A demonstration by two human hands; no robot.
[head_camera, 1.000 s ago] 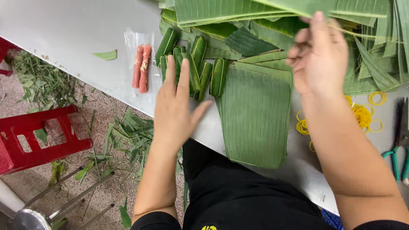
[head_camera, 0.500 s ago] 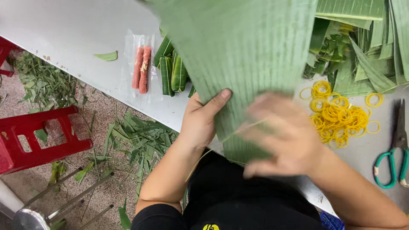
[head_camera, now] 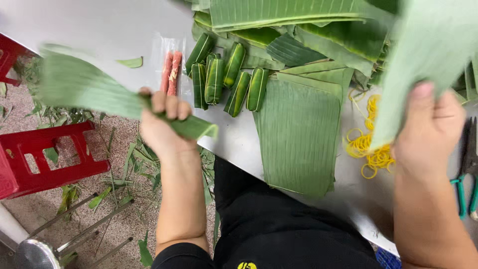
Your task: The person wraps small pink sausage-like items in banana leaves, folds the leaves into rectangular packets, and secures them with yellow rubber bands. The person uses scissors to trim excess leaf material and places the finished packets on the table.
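Here left hand (head_camera: 162,124) grips leaf strip (head_camera: 89,92); right hand (head_camera: 430,132) lifts leaf (head_camera: 428,55).

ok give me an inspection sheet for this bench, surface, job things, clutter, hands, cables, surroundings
surface: pale tabletop, bare at far left, leaves heaped at the back
job's things: torn leaf strip in the left hand; larger leaf piece in the right hand; flat leaf stack near the table edge; six wrapped green rolls; two pink sausages in clear wrap
clutter: yellow rubber bands, green-handled scissors, a leaf scrap
grippers: both hands closed on leaf
cables: nothing seen
surroundings: red plastic stool, leaf trimmings on the floor, metal stool lower left
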